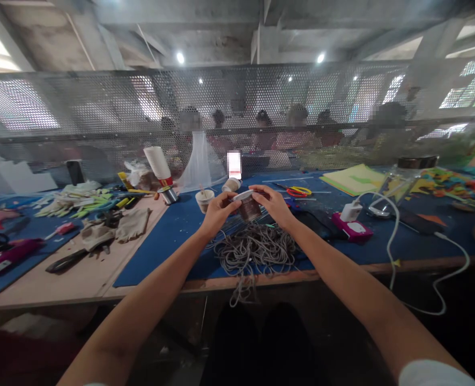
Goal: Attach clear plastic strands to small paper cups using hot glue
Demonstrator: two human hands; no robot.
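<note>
A small brown cup with a pale rim [249,208] is held tilted between both hands, above the blue mat. My left hand [220,210] grips its left side, fingers at the rim. On the right side, my right hand [272,203] pinches the rim. Just below lies a tangled heap of grey cord [257,249], some strands hanging over the table edge. A white paper cup [204,200] with a stick in it stands left of my left hand. Another cup [231,185] lies tipped behind the held one.
Left are gloves [133,225], pliers, and stacked paper cups [157,162] on a tin. Scissors [299,191], a purple power socket [352,227] with white cable and a glass jar [400,182] are right. Behind a perforated screen [112,107], people sit.
</note>
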